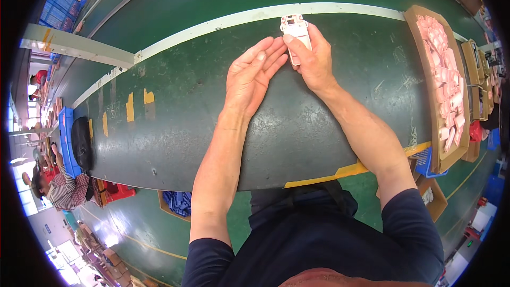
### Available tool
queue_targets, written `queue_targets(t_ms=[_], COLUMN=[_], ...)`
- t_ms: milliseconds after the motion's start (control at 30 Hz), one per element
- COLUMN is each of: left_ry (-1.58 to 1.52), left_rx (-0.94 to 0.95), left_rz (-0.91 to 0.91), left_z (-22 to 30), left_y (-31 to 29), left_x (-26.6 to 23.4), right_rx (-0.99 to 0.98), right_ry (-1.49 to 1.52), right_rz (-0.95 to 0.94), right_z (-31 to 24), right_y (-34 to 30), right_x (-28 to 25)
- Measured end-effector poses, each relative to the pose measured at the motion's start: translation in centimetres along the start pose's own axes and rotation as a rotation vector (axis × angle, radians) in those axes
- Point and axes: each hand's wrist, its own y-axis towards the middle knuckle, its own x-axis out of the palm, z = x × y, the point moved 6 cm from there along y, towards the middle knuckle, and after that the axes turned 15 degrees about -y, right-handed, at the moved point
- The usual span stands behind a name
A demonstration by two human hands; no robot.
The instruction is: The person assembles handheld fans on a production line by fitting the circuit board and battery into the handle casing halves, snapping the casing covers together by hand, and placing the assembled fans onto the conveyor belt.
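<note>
My right hand (315,59) grips a small pale pink and white plastic part (298,34) with the thumb laid across its face. Toward its far end the part shows a dark opening and small side tabs. Just left of it, my left hand (252,72) is held with the fingers stretched out, palm turned toward the part. Its fingertips come close to the part's left side; whether they touch it I cannot tell. Both hands are above the dark green worktop (202,127), near its far white edge strip.
On the right, a cardboard box (425,74) holds many pink plastic parts (443,74). A white metal beam (79,44) crosses at the left. A black bag-like object (81,143) and a blue crate (66,133) are at the left end, near a person in stripes (64,188).
</note>
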Motion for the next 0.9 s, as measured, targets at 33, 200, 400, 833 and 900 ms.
queue_targets(t_ms=[33, 200, 400, 833, 900], left_ry=[0.006, 0.018, -0.009, 0.031, 0.048], left_rx=[0.001, 0.011, 0.013, 0.119, 0.082], left_rz=[-0.001, -0.003, 0.022, 0.122, 0.087], left_z=[0.0, -0.1, 0.0, 0.7, 0.5], left_y=[0.0, 0.2, 0.0, 0.2, 0.3], left_x=[0.0, 0.2, 0.0, -1.1, -0.8], right_rx=[0.000, -0.011, -0.005, -0.063, -0.109], right_ry=[0.001, -0.022, -0.013, -0.096, -0.154], right_rz=[-0.005, 0.004, 0.000, -0.217, -0.221], right_z=[0.0, -0.2, -0.2, -0.3, -0.1], right_y=[0.0, 0.1, -0.1, -0.9, -0.9], right_x=[0.0, -0.1, 0.0, 1.5, 1.6])
